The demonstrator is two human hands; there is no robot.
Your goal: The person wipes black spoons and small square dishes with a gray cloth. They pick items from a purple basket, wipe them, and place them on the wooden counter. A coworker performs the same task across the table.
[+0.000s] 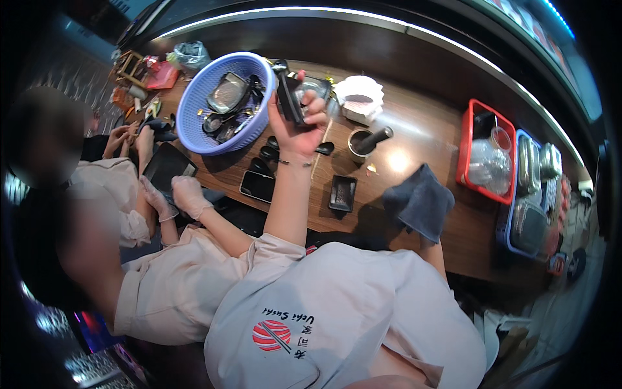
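My left hand is raised above the wooden counter, its fingers around a small black rectangular dish held on edge. My right hand, mostly covered, holds up a dark grey cloth at the right. Between my arms, a small black rectangular dish lies on the counter. Beyond it stands a cup with a dark-handled utensil leaning in it. Black spoons and a smartphone lie to the left of my left forearm.
A blue plastic basket of dishes and utensils stands left. A red basket and a blue tray hold containers at the right. A white scalloped object stands at the back. Two co-workers are close on the left; one wears gloves and holds a black plate.
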